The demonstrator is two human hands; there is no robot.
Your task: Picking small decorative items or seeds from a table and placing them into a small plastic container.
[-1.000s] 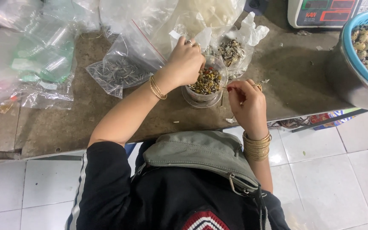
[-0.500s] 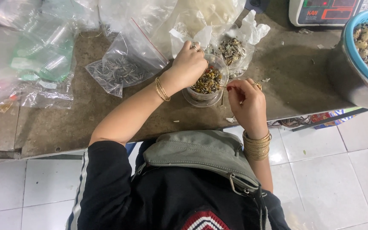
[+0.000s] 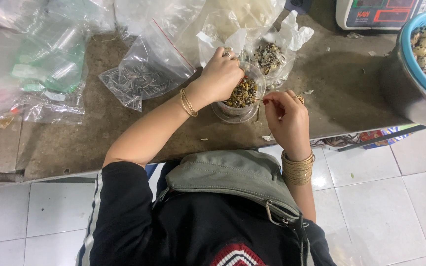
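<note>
My left hand (image 3: 221, 76) rests over the rim of a clear plastic cup (image 3: 240, 111) filled with small dark snails, its fingers curled onto the cup's far side. My right hand (image 3: 286, 118) is just right of the cup, pinching a thin pick (image 3: 258, 99) whose tip points at the snails. Behind the cup stands an open white plastic bag of snail shells (image 3: 271, 58). Gold bangles ring both wrists.
A clear bag of sunflower seeds (image 3: 136, 79) lies left of the cup among several crumpled plastic bags (image 3: 40, 69). A blue basket of speckled eggs in a metal bowl (image 3: 422, 64) sits at the right. A scale (image 3: 385, 12) stands at the back. White tiled floor below.
My left hand stays on the cup with only a slight shift. My right hand keeps its place beside the cup with the pick.
</note>
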